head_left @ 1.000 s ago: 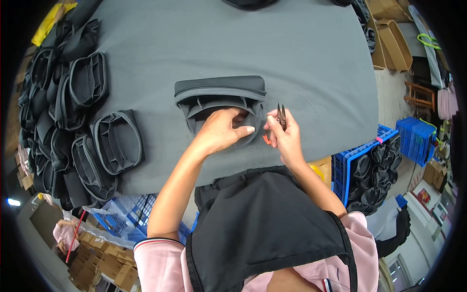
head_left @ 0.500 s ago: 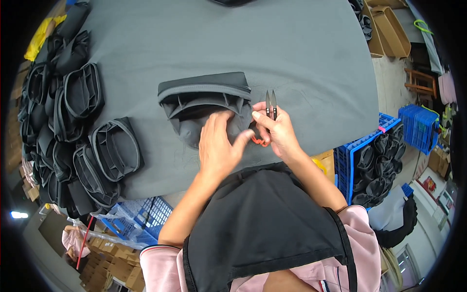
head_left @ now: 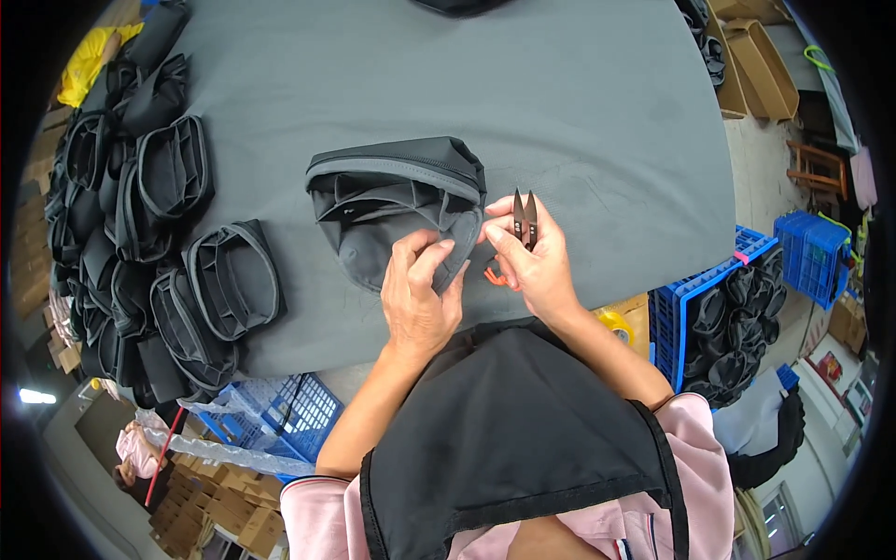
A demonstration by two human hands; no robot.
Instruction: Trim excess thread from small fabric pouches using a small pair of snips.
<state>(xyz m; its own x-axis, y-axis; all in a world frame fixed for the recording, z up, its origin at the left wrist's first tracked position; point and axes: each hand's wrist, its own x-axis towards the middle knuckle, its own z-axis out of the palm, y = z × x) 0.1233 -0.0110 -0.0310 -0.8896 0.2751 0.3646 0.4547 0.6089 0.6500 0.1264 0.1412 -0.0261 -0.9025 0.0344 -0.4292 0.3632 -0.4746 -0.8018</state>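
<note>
Head: pouch (head_left: 392,224) against both hands (head_left: 420,299) (head_left: 543,269)

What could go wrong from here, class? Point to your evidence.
Snips in the right hand point forward, tips apart, beside the open pouch: a slip might nick its fabric. The left hand has fingers at that pouch's near side, so swinging the snips across might cut them. Other pouches heaped on the table at left could slide off if bumped.

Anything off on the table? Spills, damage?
No spill or clear damage visible. Small oddities: a pale speck inside the open dark pouch, standing out against the black, too small to identify; and faint wavy lines on the grey cloth right of the snips, breaking its plain surface, maybe thread scraps.
</note>
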